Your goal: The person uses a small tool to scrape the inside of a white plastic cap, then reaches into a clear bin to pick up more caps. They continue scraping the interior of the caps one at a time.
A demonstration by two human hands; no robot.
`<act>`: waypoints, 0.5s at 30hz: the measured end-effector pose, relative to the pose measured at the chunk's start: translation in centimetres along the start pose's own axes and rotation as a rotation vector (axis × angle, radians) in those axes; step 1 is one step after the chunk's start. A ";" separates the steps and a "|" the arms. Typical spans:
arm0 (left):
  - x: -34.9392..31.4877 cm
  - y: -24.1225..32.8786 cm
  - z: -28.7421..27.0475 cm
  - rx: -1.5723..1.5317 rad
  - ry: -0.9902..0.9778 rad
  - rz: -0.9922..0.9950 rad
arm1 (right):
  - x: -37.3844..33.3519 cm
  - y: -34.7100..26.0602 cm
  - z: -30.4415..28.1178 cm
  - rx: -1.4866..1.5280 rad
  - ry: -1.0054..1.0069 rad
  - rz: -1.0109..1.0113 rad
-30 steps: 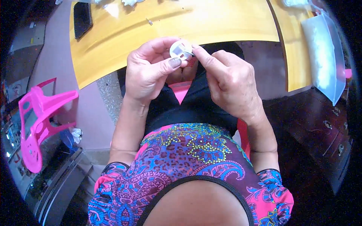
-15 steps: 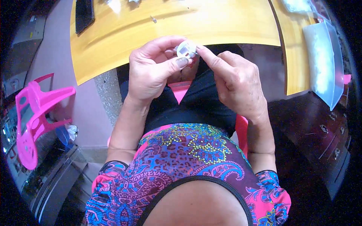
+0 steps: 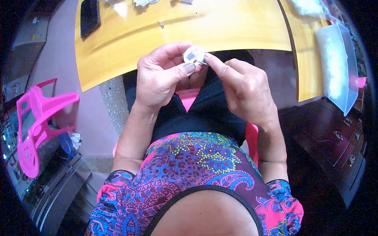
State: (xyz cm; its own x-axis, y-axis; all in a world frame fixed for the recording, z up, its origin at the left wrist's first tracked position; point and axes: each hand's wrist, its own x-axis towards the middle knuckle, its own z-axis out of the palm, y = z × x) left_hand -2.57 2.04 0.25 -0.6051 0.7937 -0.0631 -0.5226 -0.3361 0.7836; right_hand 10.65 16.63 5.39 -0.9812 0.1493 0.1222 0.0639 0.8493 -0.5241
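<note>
My left hand (image 3: 159, 74) pinches a small round white plastic piece (image 3: 194, 54) between thumb and fingers, just past the table's near edge and over my lap. A greyish rectangular patch and a small reddish slot show on its face. My right hand (image 3: 246, 84) is closed, with its index finger extended to the rim of the piece. From under that fingertip a thin bluish-grey rod (image 3: 202, 63) runs to the lower edge of the piece; its other end is hidden in my fingers. Something small and red shows under the piece, too little to name.
A yellow wooden table (image 3: 236, 35) lies ahead, with a dark phone (image 3: 89, 17) at its left and a tiny metal part (image 3: 161, 24) on it. Silvery pieces (image 3: 141, 2) lie at the far edge. At right stands a clear bin (image 3: 348, 67); at left, a pink plastic chair (image 3: 37, 114).
The white piece has turned slightly, so its face shows more fully. The thin rod under my right fingertip is more visible. The table and things on it sit a little lower in view.
</note>
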 end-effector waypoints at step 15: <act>-0.5 -0.3 0.6 0.044 0.000 0.030 | 0.1 -0.1 0.3 0.096 0.121 0.028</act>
State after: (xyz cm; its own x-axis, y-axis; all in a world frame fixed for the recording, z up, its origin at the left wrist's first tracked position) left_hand -1.77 2.09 0.41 -0.6202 0.7835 -0.0389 -0.4771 -0.3374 0.8115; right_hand 10.48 16.38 5.17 -0.9497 0.2375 0.2041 0.0678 0.7922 -0.6065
